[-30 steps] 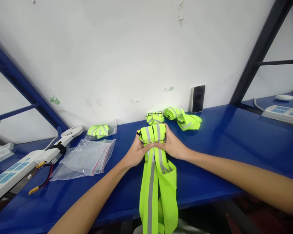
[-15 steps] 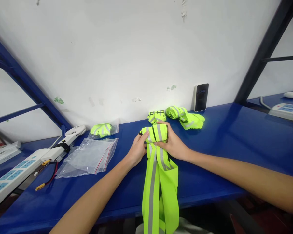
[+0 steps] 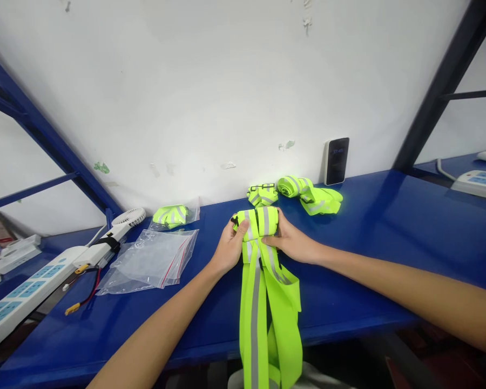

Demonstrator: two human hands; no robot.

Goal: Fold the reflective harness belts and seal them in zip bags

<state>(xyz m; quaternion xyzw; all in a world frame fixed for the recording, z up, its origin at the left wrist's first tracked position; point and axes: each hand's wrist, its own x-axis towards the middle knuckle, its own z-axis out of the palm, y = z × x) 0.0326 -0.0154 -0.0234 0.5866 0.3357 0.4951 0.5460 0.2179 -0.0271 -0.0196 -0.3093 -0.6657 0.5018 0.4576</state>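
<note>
L grip, R grip | hldg hi-vis roll | straps hang blw

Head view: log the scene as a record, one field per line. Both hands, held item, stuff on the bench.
Left hand: grips left side of rolled part
Right hand: grips right side of rolled part
Held item: yellow-green reflective strap, top rolled, loose lengths hanging past the front edge of the blue bench
Left on bench: clear bags, bagged bundle, white fan
Behind hands: two similar bundles
By wall: upright device, dark front
</note>
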